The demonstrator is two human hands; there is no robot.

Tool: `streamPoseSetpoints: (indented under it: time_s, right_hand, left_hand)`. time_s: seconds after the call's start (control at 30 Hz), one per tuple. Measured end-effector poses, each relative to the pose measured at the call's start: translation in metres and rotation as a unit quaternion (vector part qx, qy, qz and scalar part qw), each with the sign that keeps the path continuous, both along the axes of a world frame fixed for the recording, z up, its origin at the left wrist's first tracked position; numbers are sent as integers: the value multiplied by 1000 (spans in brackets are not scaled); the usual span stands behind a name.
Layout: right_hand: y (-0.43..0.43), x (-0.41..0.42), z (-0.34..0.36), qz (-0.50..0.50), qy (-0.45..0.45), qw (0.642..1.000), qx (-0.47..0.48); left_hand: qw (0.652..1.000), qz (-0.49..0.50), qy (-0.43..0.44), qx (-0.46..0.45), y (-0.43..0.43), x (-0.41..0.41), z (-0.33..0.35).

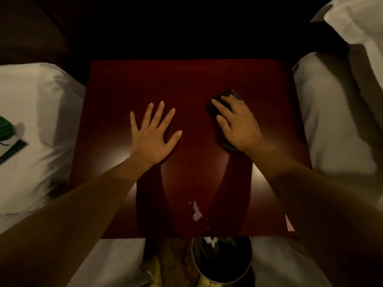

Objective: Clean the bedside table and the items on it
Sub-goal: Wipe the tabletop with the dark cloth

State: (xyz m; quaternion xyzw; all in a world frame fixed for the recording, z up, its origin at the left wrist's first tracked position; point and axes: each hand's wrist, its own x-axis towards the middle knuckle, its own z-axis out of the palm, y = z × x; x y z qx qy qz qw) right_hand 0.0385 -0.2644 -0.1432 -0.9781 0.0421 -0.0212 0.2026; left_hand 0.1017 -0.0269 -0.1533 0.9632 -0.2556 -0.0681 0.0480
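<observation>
left hand (152, 135) flat on table (186, 79) | right hand (238, 123) on dark cloth (230, 95)

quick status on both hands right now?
Left hand: open, fingers spread, flat on the bedside table, holding nothing.
Right hand: palm down, pressing a dark cloth on the table, fingers loosely curled over it.

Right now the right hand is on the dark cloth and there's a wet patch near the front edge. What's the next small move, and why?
Probably draw the right hand and its dark cloth back toward the wet patch at the table's front edge. The droplets there are unwiped, the cloth sits well behind them, and the left hand lies flat on the tabletop, apparently bracing.
</observation>
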Motion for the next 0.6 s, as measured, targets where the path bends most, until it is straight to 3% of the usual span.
streamPoseSetpoints:
  time_s: [0.6]
  right_hand:
    - [89, -129, -1, -79, -5, 996, 40]
  left_hand:
    - [999, -42, 14, 0, 25, -11, 0]
